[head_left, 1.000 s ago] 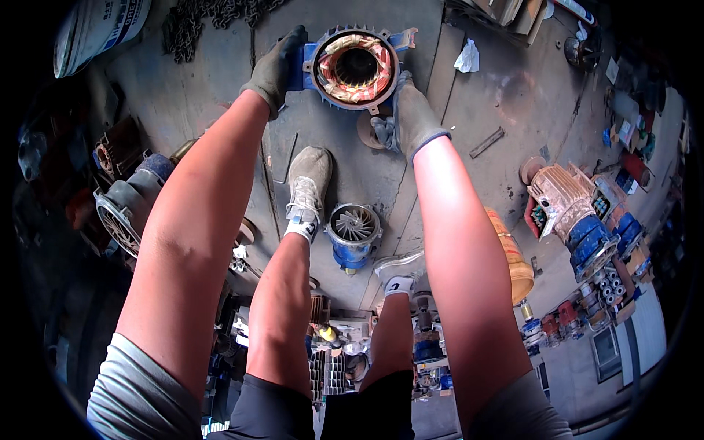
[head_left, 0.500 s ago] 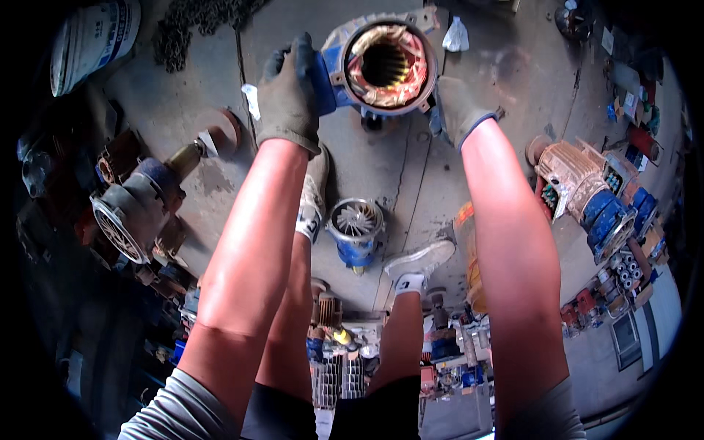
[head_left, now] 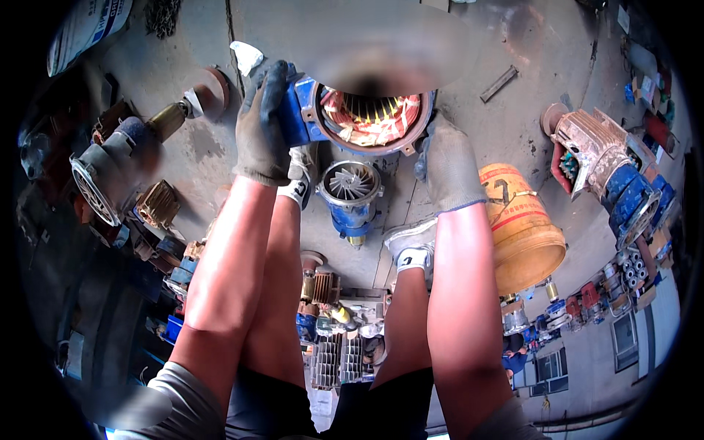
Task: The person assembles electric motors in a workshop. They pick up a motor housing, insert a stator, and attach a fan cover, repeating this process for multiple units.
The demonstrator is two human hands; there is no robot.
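Observation:
Both my gloved hands hold a blue motor housing [head_left: 375, 127] between them. Its round open end faces me and shows red-and-white wrapped copper windings around a slotted bore; a blurred patch hides its far part. My left hand [head_left: 262, 128] is closed round the blue box [head_left: 301, 111] on the housing's left side. Against the right side of the rim, my right hand [head_left: 447, 158] grips with fingers partly hidden. Below the housing, between my feet, a smaller blue motor part [head_left: 352, 202] stands upright on the floor, its finned metal wheel facing up.
A yellow bucket [head_left: 524, 220] lies tipped beside my right forearm. Motors with shafts lie at left [head_left: 121, 176] and right [head_left: 601, 158]. White cloth or paper [head_left: 246, 56] and a metal bar [head_left: 500, 83] lie on the concrete floor. Many machine parts line both sides.
The housing and both hands have come lower in the picture, nearer my body, and the open end appears more tilted. The view has shifted, bringing the yellow bucket out from behind my right forearm.

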